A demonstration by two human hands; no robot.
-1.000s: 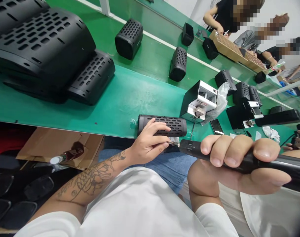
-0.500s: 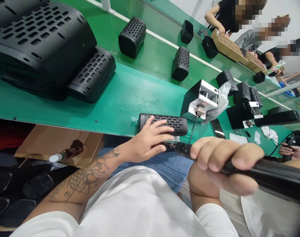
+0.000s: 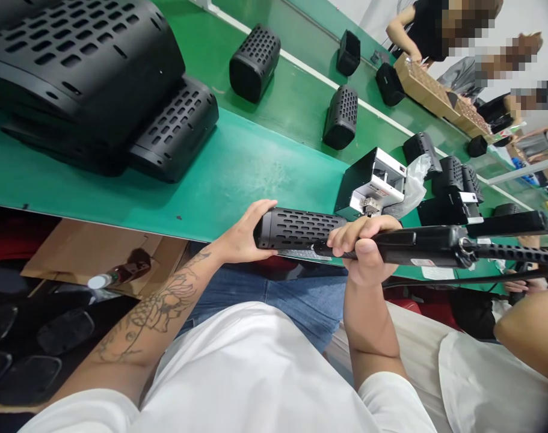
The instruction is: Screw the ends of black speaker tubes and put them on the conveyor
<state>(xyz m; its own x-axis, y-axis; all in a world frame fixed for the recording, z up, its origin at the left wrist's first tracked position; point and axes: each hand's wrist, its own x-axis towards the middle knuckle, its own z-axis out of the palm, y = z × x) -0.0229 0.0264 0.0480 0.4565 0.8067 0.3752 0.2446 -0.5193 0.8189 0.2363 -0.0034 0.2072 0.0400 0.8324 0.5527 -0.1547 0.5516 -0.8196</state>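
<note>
Centre of the frame, and the left hand (image 3: 246,237) has its fingers curled round the left end of a slotted black housing (image 3: 301,230), lying lengthwise at the near edge of the green bench (image 3: 255,174). Just right of centre, the right hand (image 3: 368,246) is wrapped firmly round a black power driver (image 3: 422,246), its tip at the housing's lower edge; whether it touches, I can't tell. Behind that hand sits a black-and-silver machine (image 3: 373,183), while larger-looking black housings (image 3: 97,72) fill the upper left!
</note>
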